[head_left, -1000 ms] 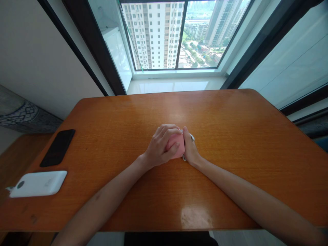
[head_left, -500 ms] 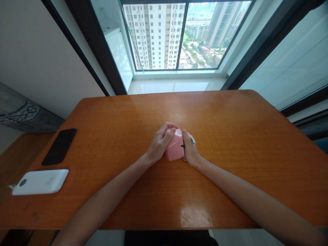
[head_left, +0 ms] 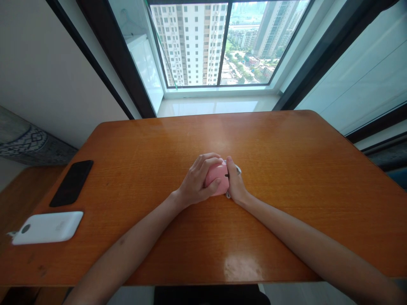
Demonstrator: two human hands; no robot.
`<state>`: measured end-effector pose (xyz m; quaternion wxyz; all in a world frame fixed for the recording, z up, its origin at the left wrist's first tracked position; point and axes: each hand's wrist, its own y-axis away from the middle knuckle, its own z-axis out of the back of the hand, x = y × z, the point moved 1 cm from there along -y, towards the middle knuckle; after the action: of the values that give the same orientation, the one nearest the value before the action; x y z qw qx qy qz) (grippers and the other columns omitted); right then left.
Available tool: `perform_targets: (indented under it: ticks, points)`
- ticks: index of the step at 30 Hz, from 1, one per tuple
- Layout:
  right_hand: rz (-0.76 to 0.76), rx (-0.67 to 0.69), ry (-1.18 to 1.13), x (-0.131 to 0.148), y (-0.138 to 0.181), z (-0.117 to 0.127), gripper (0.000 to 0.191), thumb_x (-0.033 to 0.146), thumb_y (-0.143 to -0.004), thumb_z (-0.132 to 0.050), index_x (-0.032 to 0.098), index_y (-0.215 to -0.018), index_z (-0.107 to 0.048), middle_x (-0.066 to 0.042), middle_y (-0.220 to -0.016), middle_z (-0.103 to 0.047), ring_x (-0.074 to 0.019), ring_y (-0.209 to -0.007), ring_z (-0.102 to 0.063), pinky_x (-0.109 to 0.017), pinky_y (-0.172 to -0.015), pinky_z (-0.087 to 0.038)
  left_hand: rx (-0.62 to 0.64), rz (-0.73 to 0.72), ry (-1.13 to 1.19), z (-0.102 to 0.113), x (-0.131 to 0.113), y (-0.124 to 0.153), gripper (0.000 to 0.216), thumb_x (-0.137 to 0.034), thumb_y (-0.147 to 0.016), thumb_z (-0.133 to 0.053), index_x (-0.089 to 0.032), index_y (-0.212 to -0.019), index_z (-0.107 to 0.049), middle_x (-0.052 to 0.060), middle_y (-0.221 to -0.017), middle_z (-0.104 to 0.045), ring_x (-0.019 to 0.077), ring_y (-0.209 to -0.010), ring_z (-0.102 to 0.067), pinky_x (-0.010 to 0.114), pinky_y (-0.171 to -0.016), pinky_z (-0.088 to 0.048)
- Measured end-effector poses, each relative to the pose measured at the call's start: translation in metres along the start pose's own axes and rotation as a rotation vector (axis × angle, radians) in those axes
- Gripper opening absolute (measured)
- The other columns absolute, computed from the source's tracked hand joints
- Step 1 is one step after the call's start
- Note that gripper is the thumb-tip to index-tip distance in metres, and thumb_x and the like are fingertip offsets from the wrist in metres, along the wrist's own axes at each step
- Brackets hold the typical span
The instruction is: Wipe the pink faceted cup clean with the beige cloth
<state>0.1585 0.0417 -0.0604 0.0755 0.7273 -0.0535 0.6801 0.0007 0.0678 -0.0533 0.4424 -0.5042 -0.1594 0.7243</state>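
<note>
Pink box [head_left: 218,174] at table [head_left: 286,169] centre, between both hands: left hand [head_left: 197,180] curled closed over its top, right hand [head_left: 235,186] clasping its right side

item: small pink case [head_left: 221,173] | look: glossy, rounded top, 1 small dark mark at right edge | place: mid-table [head_left: 286,169], low on the wood | hold: left hand [head_left: 195,182] wrapped over left side, right hand [head_left: 235,186] pressed to right side | beside: white piece [head_left: 238,170] peeking from under right hand, touching case
</note>
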Motion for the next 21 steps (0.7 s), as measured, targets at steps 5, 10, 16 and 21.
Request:
perform_targets:
  ticks: [5, 10, 16, 21]
  points:
    - [0.015, 0.052, -0.01, -0.005, 0.001, 0.001, 0.068, 0.085, -0.091, -0.052, 0.024, -0.062, -0.05, 0.002, -0.057, -0.048, -0.0139, -0.055, -0.043, -0.028, -0.051, -0.035, -0.022, 0.256, 0.167, 0.0, -0.007, -0.006, 0.034, -0.046, -0.11, -0.051, -0.021, -0.132, -0.059, 0.011, -0.128, -0.065, 0.0261, -0.12, -0.063, 0.041, -0.109, -0.05]
    - [0.019, 0.093, 0.007, -0.011, 0.002, 0.004, 0.068, 0.083, -0.096, -0.048, 0.024, -0.064, -0.049, 0.003, -0.056, -0.046, -0.0126, -0.052, -0.04, -0.027, -0.05, -0.032, -0.035, 0.59, 0.329, -0.003, -0.006, -0.01, 0.036, -0.051, -0.113, -0.044, -0.021, -0.12, -0.063, 0.004, -0.112, -0.07, 0.0196, -0.099, -0.064, 0.03, -0.09, -0.051]
    - [-0.028, 0.068, -0.027, -0.003, 0.002, 0.0, 0.069, 0.087, -0.091, -0.052, 0.024, -0.063, -0.048, 0.003, -0.055, -0.049, -0.0131, -0.053, -0.043, -0.027, -0.049, -0.035, -0.105, 0.466, 0.236, -0.004, -0.005, -0.005, 0.04, -0.053, -0.112, -0.045, -0.022, -0.13, -0.061, 0.01, -0.13, -0.069, 0.0246, -0.12, -0.066, 0.037, -0.108, -0.051]
    - [-0.039, 0.033, 0.001, 0.001, 0.0, 0.0, 0.067, 0.085, -0.093, -0.051, 0.024, -0.066, -0.054, 0.003, -0.056, -0.051, -0.0138, -0.052, -0.044, -0.028, -0.049, -0.037, -0.043, 0.005, -0.012, -0.001, 0.0, 0.003, 0.048, -0.05, -0.105, -0.059, -0.023, -0.145, -0.053, 0.017, -0.149, -0.058, 0.0332, -0.14, -0.056, 0.052, -0.119, -0.047]
